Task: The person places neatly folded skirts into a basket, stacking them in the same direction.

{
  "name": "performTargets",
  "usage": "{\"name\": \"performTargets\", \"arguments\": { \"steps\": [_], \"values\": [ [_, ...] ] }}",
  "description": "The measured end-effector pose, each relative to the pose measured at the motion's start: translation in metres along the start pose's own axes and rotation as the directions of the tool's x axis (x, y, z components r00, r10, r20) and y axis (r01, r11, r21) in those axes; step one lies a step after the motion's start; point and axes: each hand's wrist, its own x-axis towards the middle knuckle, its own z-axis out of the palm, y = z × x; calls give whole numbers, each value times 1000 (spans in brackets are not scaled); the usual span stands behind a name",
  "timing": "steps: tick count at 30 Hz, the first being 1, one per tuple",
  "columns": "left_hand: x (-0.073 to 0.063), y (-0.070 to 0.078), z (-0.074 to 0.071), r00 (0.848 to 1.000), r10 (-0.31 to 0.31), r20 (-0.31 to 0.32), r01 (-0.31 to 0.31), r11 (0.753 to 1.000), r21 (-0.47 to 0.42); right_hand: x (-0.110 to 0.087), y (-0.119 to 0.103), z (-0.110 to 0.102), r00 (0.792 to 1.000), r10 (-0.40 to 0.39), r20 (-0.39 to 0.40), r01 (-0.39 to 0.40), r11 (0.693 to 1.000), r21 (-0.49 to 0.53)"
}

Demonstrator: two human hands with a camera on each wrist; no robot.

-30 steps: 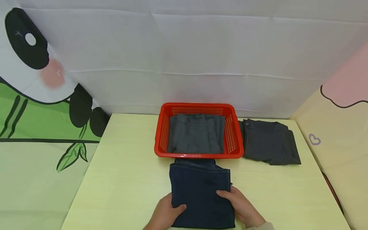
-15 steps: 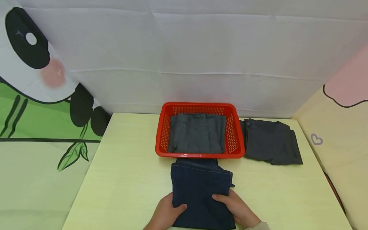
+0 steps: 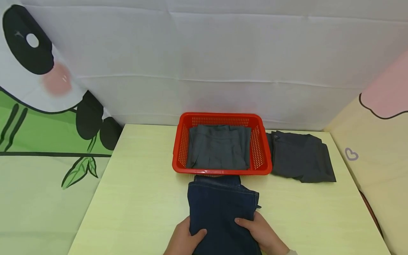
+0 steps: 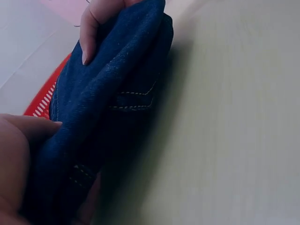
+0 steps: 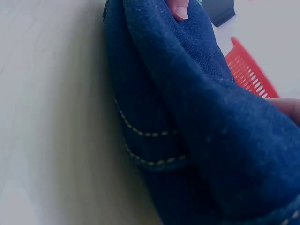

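Folded dark blue jeans lie in front of the basket in the head view, their far edge close against its front rim. My left hand grips the left side, thumb on top and fingers hidden underneath. On the right side my right hand holds the fabric the same way, thumb on the upper face. The left wrist view shows the folded layers of the jeans, with yellow stitching, raised a little off the table at the near edge. Stitched layers of the jeans also fill the right wrist view.
A red plastic basket stands at the back of the pale yellow table, holding folded dark grey-green trousers. Right of it lie folded dark grey trousers. A white cloth wall rises behind the table.
My right hand has slid slightly inward and toward me on the jeans, and the near part of the jeans has shifted slightly toward me. The basket and grey trousers stay put.
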Motion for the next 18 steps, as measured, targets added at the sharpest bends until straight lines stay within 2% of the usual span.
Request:
{"name": "performTargets", "arguments": {
  "steps": [6, 9, 13, 18],
  "values": [
    [-20, 17, -5, 998, 59, 8, -59, 998, -32, -16, -17, 4, 999, -15, 51, 15, 1000, -11],
    [-28, 30, -9, 997, 73, 16, -72, 996, -51, -26, -27, 5, 999, 2, 46, 0, 999, -32],
    [-35, 46, -16, 994, 105, 31, -102, 993, -66, -36, -39, 6, 999, 20, 26, -19, 998, -56],
    [-37, 62, -25, 987, 153, 49, -148, 984, -97, -45, -59, 10, 999, -16, 40, 18, 999, -47]
  ]
}}
